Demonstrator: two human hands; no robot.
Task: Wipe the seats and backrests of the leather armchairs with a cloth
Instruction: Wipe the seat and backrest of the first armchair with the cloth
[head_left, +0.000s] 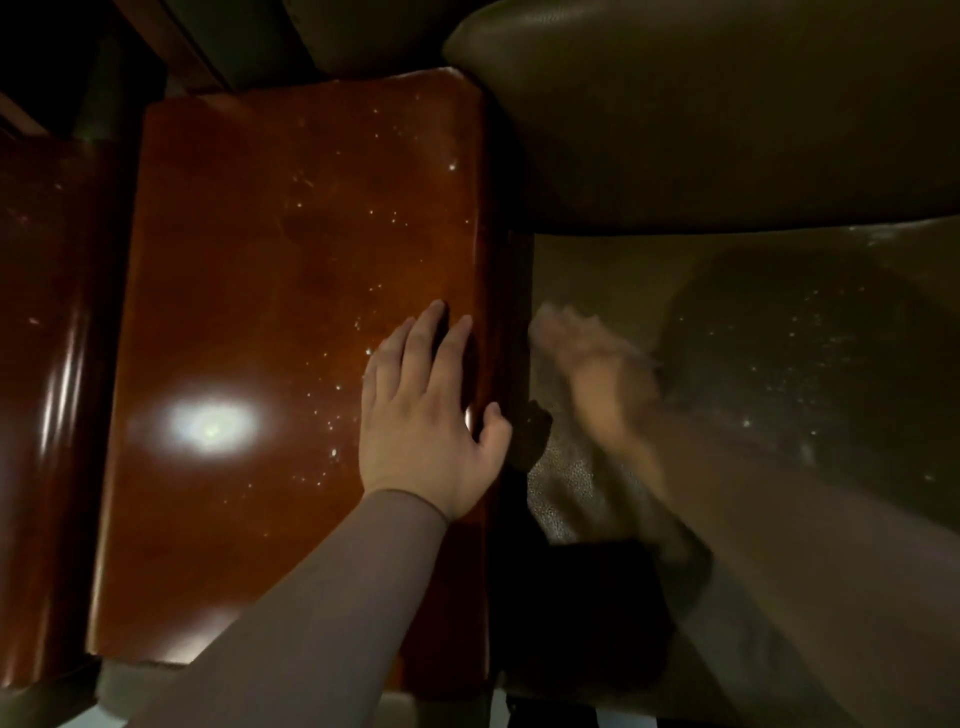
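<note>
Wooden armrest (291, 338) bears flat left hand (426, 421); right hand (597, 374) blurred.

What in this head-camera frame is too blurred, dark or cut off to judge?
- Right hand, head view: motion blur smears it over the seat; grip unreadable, and whether it holds a cloth is unclear.
- Backrest: cut off by the top and right edges.
- Top-left corner: too dark to identify anything.
- Left hand is clear, resting flat on the wooden armrest, hiding part of it.
</note>
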